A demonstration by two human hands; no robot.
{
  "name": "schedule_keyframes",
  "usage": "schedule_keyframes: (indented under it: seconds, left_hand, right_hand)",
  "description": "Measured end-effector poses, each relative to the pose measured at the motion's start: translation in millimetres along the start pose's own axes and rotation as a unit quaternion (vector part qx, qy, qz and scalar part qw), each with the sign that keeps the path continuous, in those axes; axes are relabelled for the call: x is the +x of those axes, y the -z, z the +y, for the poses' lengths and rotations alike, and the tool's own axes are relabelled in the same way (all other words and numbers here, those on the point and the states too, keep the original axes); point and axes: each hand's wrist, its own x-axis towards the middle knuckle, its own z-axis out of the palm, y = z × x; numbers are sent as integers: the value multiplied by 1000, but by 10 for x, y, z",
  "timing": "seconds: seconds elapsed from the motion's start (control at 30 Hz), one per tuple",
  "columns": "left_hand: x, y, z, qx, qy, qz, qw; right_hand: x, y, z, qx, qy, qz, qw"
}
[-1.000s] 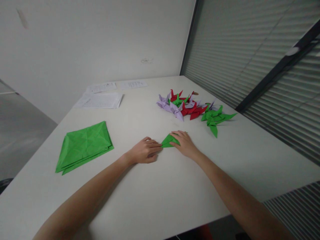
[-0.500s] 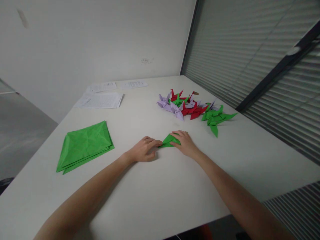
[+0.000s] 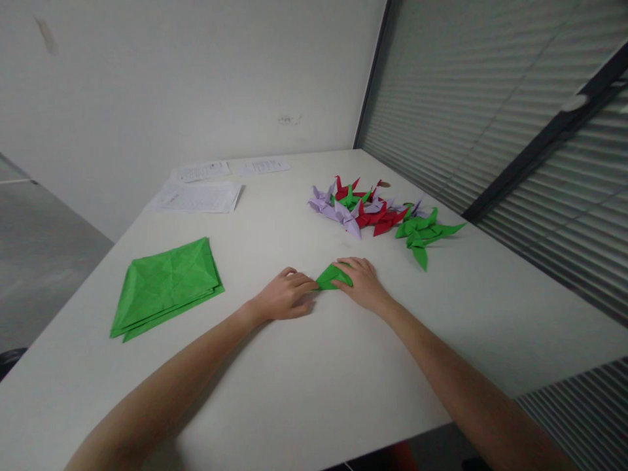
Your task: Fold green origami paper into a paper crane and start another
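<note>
A small piece of green origami paper (image 3: 330, 277), folded to a pointed shape, lies flat on the table between my hands. My left hand (image 3: 285, 293) has its fingers bent and pressed on the left tip of the paper, hiding that tip; its thumb rests lower, off the paper. From the right, my right hand (image 3: 360, 280) grips the same piece, thumb at the near side and fingers across the top, covering its right end.
Green folded sheets (image 3: 169, 281) lie stacked at the left. Finished origami cranes in purple, red (image 3: 387, 219) and green (image 3: 420, 229) are grouped at the back right. Printed papers (image 3: 196, 196) lie at the back left of the white table (image 3: 304, 386). Window blinds (image 3: 490, 98) border the right side.
My left fingertips have shifted slightly right and cover more of the paper's left tip. My right hand stays nearly still on the paper.
</note>
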Motion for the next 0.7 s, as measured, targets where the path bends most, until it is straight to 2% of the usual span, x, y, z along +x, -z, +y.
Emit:
schedule_keyframes:
  seconds: [0.13, 0.23, 0.4, 0.47, 0.6, 0.7]
  left_hand:
    - [38, -1, 93, 26, -6, 13, 1000]
    - [52, -20, 118, 18, -18, 2, 1000]
    - [44, -20, 99, 43, 14, -1, 999]
    - [38, -23, 95, 51, 27, 14, 998]
    - [38, -55, 86, 28, 51, 65, 996]
    - [45, -91, 56, 6, 73, 73, 995]
  right_hand:
    - [-10, -24, -162, -25, -21, 31, 999]
    - [-6, -20, -173, -23, -5, 28, 999]
    - [-24, 90, -34, 30, 123, -73, 989]
    - [-26, 122, -17, 36, 145, -92, 984]
    - [-2, 134, -89, 32, 160, -67, 984]
    - [17, 136, -158, 50, 169, -42, 983]
